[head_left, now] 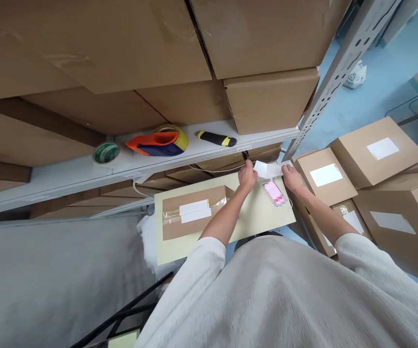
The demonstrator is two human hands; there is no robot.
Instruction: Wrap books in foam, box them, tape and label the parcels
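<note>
At the far end of a pale yellow board (172, 251), a white paper label strip (267, 170) stretches between my two hands. My left hand (248, 177) is closed at the strip's left end, and my right hand (292, 179) pinches its right end. The strip looks creased near its middle. Just below it lies a phone-shaped thing (274, 193) with a blurred pink face. Left of my left forearm, a taped cardboard box (174, 229) with white labels on top rests on the board.
A metal shelf (129, 166) holds large cartons (272, 101), a tape roll (107, 152), an orange and blue tape dispenser (158, 141) and a black and yellow utility knife (216, 138). A perforated post (325, 92) stands at right. Labelled boxes (379, 150) are stacked on my right.
</note>
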